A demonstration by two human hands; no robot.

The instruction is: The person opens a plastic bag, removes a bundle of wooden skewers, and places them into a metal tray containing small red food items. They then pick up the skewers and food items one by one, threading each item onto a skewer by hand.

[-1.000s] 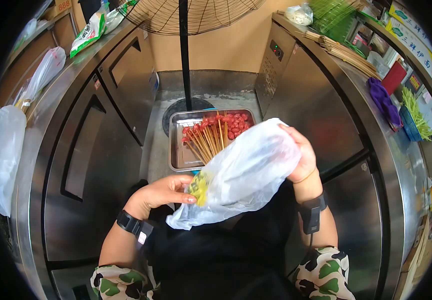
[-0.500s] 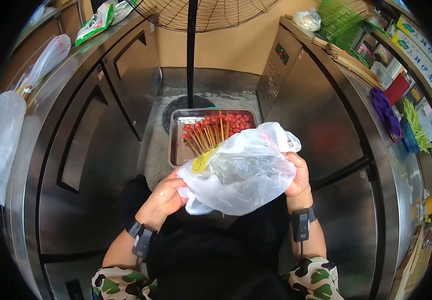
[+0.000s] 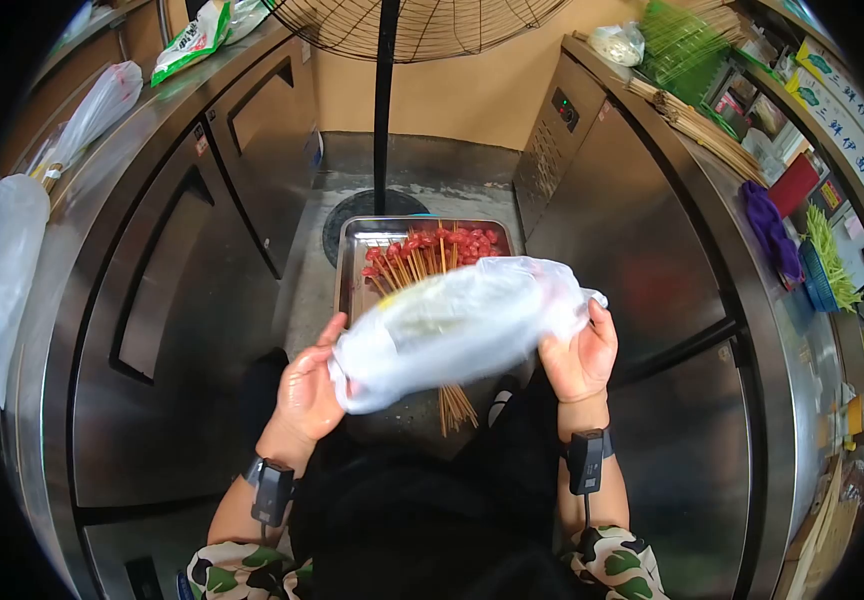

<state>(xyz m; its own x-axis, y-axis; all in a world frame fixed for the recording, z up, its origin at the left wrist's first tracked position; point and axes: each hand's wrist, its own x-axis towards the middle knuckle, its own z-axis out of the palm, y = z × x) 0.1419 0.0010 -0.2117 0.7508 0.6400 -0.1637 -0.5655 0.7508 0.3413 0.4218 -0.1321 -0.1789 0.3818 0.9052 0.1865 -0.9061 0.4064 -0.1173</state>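
Observation:
A white translucent plastic bag [image 3: 442, 325] is stretched between my two hands, blurred by motion, with a faint yellow patch at its upper left. My left hand [image 3: 309, 392] grips its left end, thumb side up. At the bag's right end, my right hand [image 3: 582, 358] pinches it with thumb and fingers. Behind the bag lies a steel tray [image 3: 350, 245] holding red pieces on skewers [image 3: 417, 248]; the bag hides the tray's near part. Bare wooden stick ends [image 3: 457, 408] show below the bag.
Steel cabinets [image 3: 167, 330] stand on both sides. A black fan stand [image 3: 383, 120] rises behind the tray. On the right counter are a bundle of sticks [image 3: 697, 125], a purple cloth [image 3: 767, 230] and a blue basket [image 3: 820, 272]. Plastic bags [image 3: 12, 270] lie on the left counter.
The bag has flattened and swung slightly lower on its left, uncovering the stick ends below. My left hand has moved left and my right hand has turned, its palm showing more.

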